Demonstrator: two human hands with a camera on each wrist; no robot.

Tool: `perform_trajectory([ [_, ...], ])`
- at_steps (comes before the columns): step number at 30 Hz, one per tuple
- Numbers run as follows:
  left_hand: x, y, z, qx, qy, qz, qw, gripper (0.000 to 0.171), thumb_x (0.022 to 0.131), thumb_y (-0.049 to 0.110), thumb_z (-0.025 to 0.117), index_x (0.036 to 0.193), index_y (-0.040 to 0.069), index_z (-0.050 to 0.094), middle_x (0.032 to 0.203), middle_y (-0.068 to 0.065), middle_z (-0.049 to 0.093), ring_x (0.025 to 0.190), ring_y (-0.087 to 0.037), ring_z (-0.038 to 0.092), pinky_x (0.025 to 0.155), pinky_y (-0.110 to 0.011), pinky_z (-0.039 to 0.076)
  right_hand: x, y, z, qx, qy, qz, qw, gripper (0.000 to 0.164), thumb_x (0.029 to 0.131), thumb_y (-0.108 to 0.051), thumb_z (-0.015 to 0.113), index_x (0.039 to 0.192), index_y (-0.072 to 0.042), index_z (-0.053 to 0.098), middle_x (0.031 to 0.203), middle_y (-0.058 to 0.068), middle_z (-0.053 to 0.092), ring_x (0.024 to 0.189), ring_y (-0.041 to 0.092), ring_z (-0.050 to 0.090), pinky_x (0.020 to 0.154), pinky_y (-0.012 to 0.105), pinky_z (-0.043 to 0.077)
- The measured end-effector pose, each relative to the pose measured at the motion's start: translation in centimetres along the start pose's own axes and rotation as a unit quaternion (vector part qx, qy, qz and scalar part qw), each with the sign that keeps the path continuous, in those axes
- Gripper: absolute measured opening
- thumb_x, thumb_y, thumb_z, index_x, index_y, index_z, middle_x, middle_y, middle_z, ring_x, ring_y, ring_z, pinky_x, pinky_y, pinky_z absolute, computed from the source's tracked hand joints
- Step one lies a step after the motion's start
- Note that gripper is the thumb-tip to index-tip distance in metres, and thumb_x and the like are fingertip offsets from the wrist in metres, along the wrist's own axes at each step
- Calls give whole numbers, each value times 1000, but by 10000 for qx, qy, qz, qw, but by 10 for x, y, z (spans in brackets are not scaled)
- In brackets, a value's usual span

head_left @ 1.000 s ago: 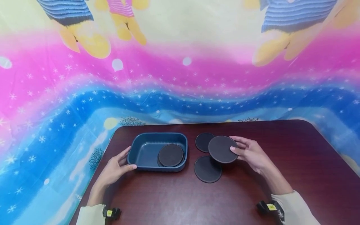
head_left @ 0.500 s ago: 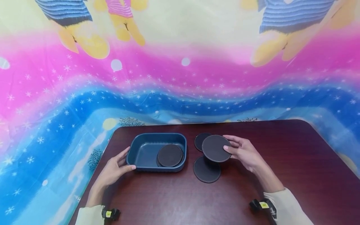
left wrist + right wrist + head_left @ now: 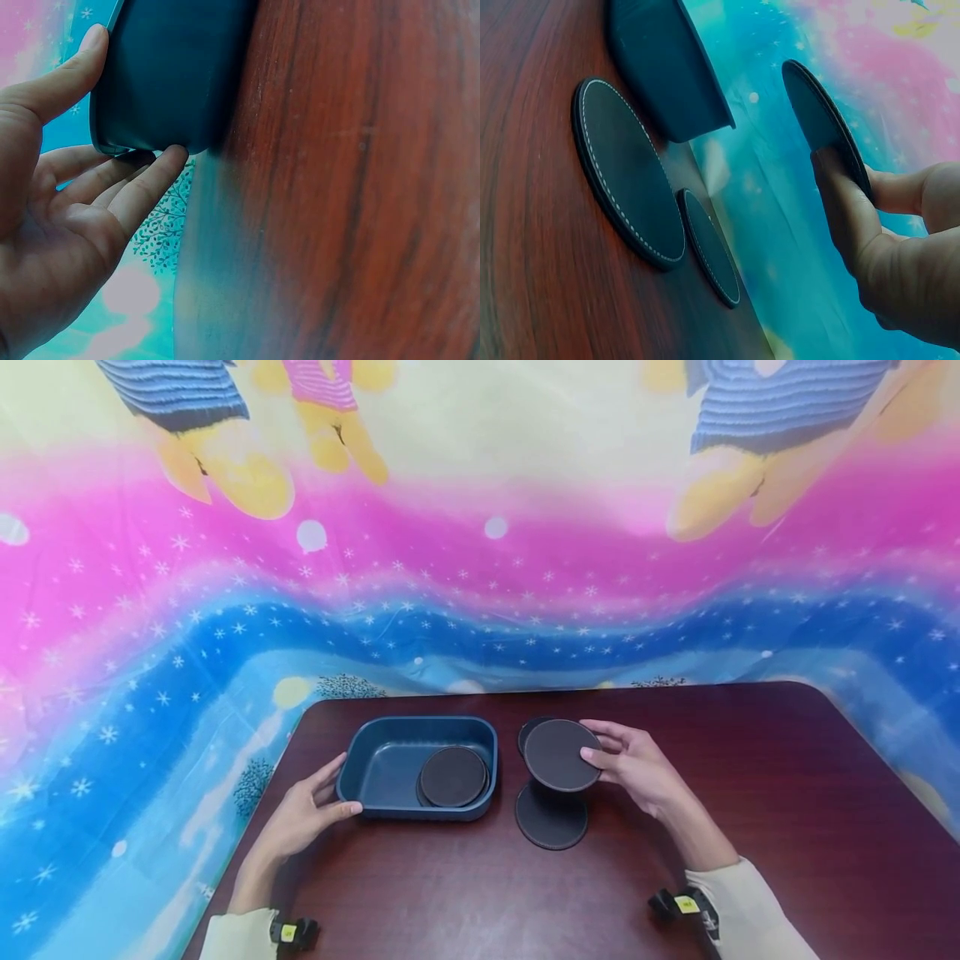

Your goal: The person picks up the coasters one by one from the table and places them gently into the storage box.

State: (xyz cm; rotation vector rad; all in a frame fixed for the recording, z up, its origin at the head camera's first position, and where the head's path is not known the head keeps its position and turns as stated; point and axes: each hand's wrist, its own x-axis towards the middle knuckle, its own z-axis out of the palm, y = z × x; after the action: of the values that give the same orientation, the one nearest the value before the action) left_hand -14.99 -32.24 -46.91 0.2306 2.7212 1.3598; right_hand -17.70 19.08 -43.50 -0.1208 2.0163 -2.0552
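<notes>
Currently one disc [image 3: 561, 753] in right hand [image 3: 633, 768], two discs [image 3: 551, 825] beside tray [image 3: 386, 777].

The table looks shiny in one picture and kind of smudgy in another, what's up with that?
Head view: pale glare on the bare table near the front, with a dark shadow on the lower disc under the held disc; left wrist view: a bluish haze blurs the table's edge near the blue box; right wrist view: darker, but the lower disc's stitching shows clearly.
</notes>
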Motion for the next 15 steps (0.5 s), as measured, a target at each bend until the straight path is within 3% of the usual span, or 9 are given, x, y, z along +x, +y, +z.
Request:
perform_trajectory([
  [15, 0, 0, -1, -2, 9, -47, 10000, 91, 97, 23, 83, 170, 10, 30, 165, -27, 46, 146, -47, 53, 102, -47, 61, 8, -2, 16, 176, -43, 28, 9998, 67, 105, -3, 66, 164, 4, 36, 150, 31, 56, 99, 11, 79, 91, 30, 65],
])
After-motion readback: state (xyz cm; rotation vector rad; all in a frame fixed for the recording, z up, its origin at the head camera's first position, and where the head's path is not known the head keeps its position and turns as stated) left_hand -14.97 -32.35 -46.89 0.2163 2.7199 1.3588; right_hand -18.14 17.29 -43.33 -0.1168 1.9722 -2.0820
